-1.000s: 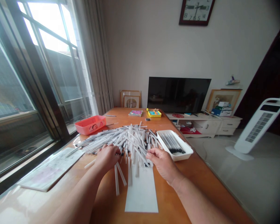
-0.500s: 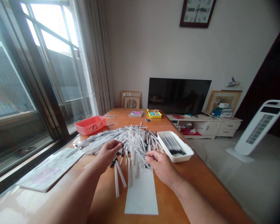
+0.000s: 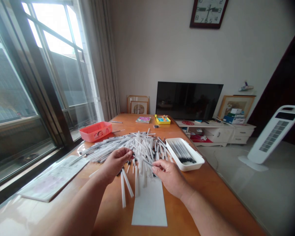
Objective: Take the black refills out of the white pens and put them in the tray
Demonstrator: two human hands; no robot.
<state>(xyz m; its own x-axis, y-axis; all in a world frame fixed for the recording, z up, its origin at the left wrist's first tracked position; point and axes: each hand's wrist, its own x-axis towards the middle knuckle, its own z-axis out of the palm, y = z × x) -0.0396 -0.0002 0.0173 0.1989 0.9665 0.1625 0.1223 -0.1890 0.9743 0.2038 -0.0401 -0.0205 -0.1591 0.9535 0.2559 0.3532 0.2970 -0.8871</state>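
Note:
A large pile of clear pen tubes point(image 3: 137, 146) lies on the wooden table point(image 3: 206, 186). My left hand point(image 3: 116, 161) is raised just over the pile's near edge, fingers pinched together on a small dark piece I cannot name. My right hand point(image 3: 168, 175) is closed in a pinch on a thin pen part point(image 3: 147, 162) that points left toward the left hand. A white tray point(image 3: 185, 154) with dark refills lies to the right of the pile. A white paper sheet point(image 3: 149, 201) lies under the hands.
A red plastic basket point(image 3: 95, 131) sits at the left near the window. A printed sheet point(image 3: 52, 178) lies at the table's left edge. A book point(image 3: 143, 119) and a yellow box point(image 3: 162, 119) sit at the far end. A television, a cabinet and a white fan stand beyond.
Both hands rose from the pile. The left hand lifted and pinched a small piece; the right hand picked up a thin part and brought it toward the left hand.

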